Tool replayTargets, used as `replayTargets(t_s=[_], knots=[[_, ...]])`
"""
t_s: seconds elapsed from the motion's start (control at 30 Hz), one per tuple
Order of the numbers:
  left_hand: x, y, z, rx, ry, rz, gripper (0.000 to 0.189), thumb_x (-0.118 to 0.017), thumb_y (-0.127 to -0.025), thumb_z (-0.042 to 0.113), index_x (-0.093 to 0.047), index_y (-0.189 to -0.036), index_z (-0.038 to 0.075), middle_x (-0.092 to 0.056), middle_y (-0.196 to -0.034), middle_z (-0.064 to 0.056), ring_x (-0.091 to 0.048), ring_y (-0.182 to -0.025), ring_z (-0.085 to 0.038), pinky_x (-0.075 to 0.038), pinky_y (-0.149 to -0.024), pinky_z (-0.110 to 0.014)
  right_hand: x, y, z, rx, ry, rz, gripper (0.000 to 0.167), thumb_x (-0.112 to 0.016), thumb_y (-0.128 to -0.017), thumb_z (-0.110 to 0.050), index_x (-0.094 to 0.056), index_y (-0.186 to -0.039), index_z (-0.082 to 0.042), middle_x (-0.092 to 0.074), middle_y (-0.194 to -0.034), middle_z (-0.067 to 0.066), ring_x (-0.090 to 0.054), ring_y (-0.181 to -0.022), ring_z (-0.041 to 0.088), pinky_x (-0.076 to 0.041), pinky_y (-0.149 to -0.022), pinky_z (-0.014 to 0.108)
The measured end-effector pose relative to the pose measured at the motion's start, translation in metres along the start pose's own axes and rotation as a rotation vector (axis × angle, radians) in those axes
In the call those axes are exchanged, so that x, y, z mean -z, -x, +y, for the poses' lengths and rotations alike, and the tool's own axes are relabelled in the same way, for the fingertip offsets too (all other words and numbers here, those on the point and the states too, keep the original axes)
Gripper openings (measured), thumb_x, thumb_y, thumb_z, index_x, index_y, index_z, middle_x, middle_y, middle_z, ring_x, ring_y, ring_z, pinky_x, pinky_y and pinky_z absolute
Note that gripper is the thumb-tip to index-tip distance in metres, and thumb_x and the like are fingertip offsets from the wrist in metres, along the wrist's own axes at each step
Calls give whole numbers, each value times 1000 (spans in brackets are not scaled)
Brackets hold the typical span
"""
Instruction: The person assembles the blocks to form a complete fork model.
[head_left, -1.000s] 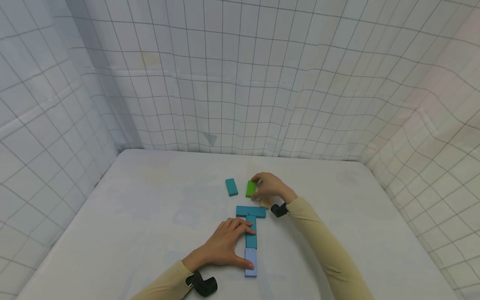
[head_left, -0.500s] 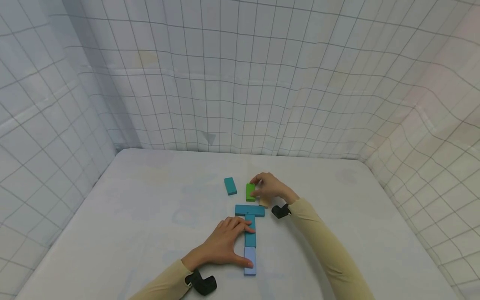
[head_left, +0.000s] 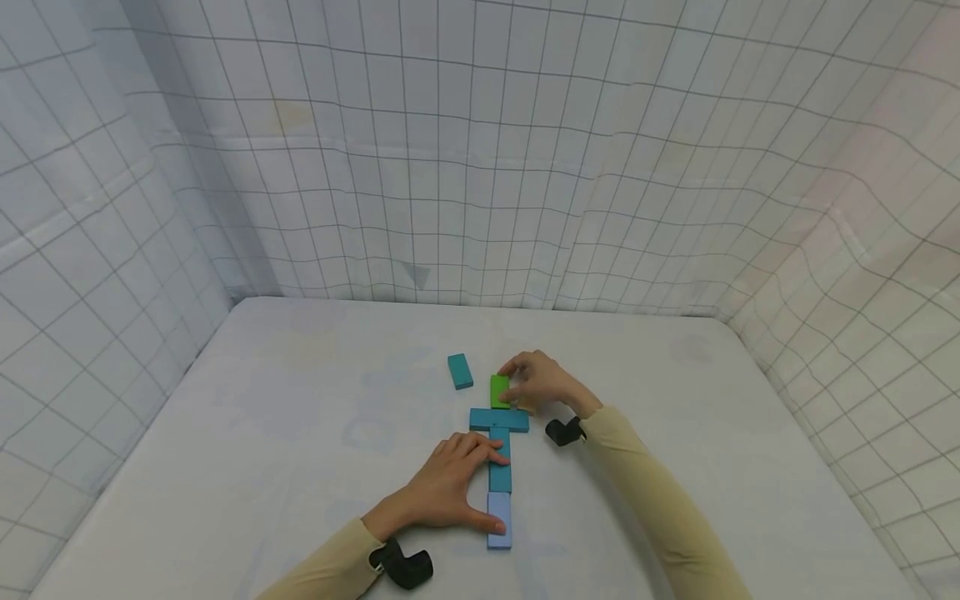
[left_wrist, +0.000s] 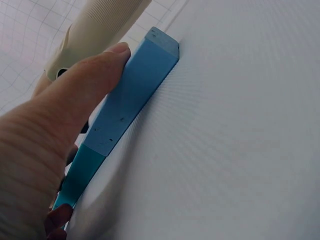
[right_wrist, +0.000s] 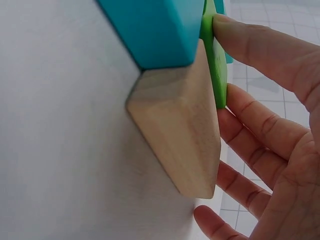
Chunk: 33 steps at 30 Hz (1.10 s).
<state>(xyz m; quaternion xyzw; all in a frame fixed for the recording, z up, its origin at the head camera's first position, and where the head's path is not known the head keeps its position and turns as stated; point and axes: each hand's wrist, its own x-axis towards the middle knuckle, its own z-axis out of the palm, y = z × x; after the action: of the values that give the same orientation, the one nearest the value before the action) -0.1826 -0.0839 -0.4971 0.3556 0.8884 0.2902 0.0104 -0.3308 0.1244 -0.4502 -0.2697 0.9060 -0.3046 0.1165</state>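
Observation:
My right hand pinches a green block between thumb and fingers, just beyond a teal crossbar block. In the right wrist view the green block shows behind a natural wood block, whose end meets a teal block. From the crossbar a second teal block runs toward me, with a light blue block at its near end. My left hand rests on this row, thumb against the light blue block and fingertips at the teal one.
A loose teal block lies flat to the left of the green block. The white table is bounded by grid-patterned white curtains at the back and both sides.
My right hand has drawn the green block toward me, closer to the teal crossbar. My left hand has stayed on the row.

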Motion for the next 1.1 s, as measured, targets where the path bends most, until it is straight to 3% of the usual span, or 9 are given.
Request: replayTargets(t_s=[0.17,0.63,0.87,1.1], knots=[[0,1,0,-9,-3,11,76,-63,-67,77,-52,-125,30,-38,-136,8,-36,-118,-14,-31,-100,-44,1,3,-2,38,-19,-1,40,-83,-75,-23,-70,-109,-7,-65,-101,0,-53,-93,18,-44,-79,34],[-1,0,0,-24,-15,19,76,-62,-67,77,-51,-126,30,-39,-136,7,-36,-117,-14,-32,-99,-43,0,7,0,100,-2,8,42,-81,-76,-25,-68,-111,-3,-65,-101,4,-54,-92,19,-45,-79,33],[-4,-1,-1,-40,-14,27,76,-62,-68,77,-50,-127,31,-38,-137,7,-37,-117,-15,-33,-97,-44,2,23,5,124,-45,-2,57,-76,-82,-28,-57,-129,-3,-56,-128,9,-47,-121,26,-38,-99,44],[-2,0,-1,-44,-25,37,76,-62,-68,77,-51,-127,30,-39,-136,7,-37,-116,-15,-33,-97,-44,6,50,-1,264,125,-74,57,-67,-90,-32,-51,-137,-5,-42,-144,10,-26,-136,37,-20,-107,57]])
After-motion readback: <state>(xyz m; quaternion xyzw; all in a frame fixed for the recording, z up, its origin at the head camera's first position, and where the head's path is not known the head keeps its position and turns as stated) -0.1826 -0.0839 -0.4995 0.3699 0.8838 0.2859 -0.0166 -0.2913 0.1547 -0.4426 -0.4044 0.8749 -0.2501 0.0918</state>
